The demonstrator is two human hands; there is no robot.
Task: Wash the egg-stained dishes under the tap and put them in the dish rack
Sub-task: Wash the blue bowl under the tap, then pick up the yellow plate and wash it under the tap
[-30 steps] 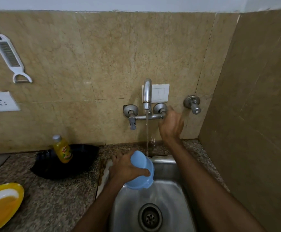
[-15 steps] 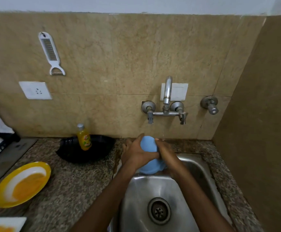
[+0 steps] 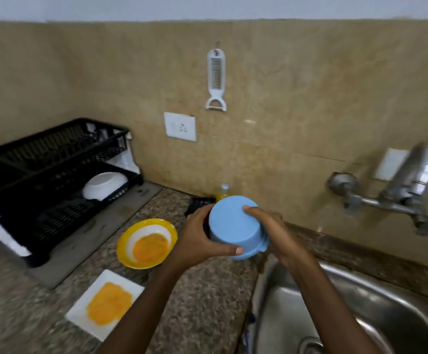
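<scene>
A light blue bowl (image 3: 234, 224) is held upside down above the counter, just left of the steel sink (image 3: 376, 302). My left hand (image 3: 200, 241) grips its left side and my right hand (image 3: 271, 226) its right side. A yellow plate (image 3: 147, 242) smeared with egg lies on the granite counter, and a white square plate (image 3: 105, 304) with egg lies nearer me. The black dish rack (image 3: 47, 180) stands at the left with a white bowl (image 3: 104, 185) upside down in it. The tap (image 3: 409, 187) is at the right.
A yellow soap bottle (image 3: 223, 191) and a black tray (image 3: 198, 203) sit behind the blue bowl. A white peeler (image 3: 216, 80) hangs on the tiled wall above a socket (image 3: 180, 126). A grey mat (image 3: 100, 226) lies under the rack.
My right hand left the tap handle and joined the left on the blue bowl. Both hands carried the bowl left, out from over the sink, and my view swung left to the rack.
</scene>
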